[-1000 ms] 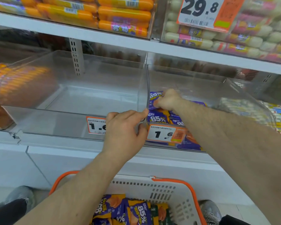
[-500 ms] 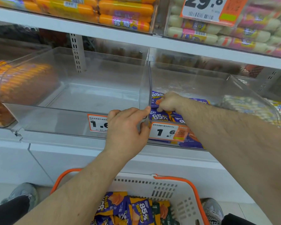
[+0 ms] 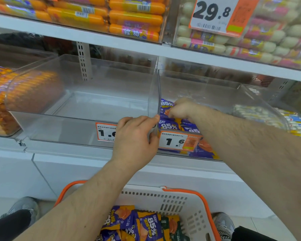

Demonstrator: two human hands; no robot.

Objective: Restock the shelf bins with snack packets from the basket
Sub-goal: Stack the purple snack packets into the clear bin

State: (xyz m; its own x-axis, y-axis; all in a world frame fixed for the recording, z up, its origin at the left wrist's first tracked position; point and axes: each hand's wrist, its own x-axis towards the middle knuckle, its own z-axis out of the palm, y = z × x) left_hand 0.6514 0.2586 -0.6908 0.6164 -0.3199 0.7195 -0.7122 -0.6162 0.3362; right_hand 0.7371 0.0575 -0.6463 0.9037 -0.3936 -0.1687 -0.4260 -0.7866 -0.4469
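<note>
Clear acrylic bin [image 3: 87, 105] left of my left hand [image 3: 135, 136] holds nothing yet. Left hand pinches divider [image 3: 158, 94] top edge, thumb and fingers curled, steadying it. Just right of divider, my right hand [image 3: 179, 108] grips purple snack packets [image 3: 169, 126] inside right bin [image 3: 215, 94]. Lay packets flat, faces forward, snug against divider; keep wall upright. More packets wait in basket [image 3: 181, 202] below both forearms.

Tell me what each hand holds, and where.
Left hand grips the clear divider at its front edge. Right hand pinches a purple packet in the bin.
</note>
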